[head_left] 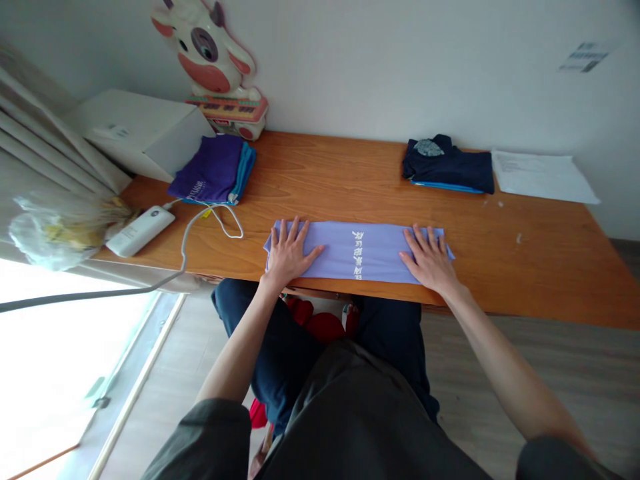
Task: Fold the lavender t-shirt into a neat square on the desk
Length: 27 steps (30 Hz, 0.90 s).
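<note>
A light purple garment [357, 252] folded into a long strip with white lettering lies along the near edge of the wooden table [350, 180]. My left hand [287, 252] rests flat on its left end, fingers spread. Flat on the strip's right end is my right hand [429, 260], its fingers apart too. Neither hand grips the cloth.
A folded purple and blue clothes stack [215, 170] lies at the back left beside a white box [135, 130]. A dark navy folded pile [447, 168] and white papers [543, 175] are at the back right. A white device [140, 230] with a cable [200, 227] sits at left. A cow-shaped toy [213, 60] leans on the wall.
</note>
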{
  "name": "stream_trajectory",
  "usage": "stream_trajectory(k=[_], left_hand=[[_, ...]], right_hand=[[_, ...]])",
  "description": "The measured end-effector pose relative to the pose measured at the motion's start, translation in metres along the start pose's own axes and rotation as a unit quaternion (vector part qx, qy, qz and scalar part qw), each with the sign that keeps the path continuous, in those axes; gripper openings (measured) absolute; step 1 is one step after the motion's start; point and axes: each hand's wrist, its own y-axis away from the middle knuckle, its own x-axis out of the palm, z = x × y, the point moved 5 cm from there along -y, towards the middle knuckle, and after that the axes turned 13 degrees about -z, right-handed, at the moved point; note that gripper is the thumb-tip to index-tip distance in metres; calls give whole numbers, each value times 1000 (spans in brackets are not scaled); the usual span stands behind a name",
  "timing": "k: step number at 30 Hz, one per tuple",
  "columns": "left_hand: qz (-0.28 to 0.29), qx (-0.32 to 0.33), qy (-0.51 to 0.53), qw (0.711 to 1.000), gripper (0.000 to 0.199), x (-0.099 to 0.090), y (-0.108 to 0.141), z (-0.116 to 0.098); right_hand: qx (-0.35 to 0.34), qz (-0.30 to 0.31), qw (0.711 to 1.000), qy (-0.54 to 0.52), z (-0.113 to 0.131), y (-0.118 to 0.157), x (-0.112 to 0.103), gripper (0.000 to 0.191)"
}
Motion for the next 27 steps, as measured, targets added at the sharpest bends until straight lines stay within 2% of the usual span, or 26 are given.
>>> stream_trajectory(k=[6,13,17,22,27], left_hand=[[-3,-12,4,1000,93,-5,9,0],[-4,-31,7,999,89,-4,12,12],[-14,-28,0,1000,86,-4,14,13],[-4,-24,-4,1000,86,-6,16,11],[-7,-22,4,1000,86,-7,19,9]], right_hand=[[0,-1,1000,-16,2,1,-2,78],[-6,4,1000,-7,8,4,-2,78],[-5,-5,1000,-17,12,5,-3,77],[-8,13,1000,-17,12,5,-2,79],[-11,19,1000,0,24,-1,-16,82]])
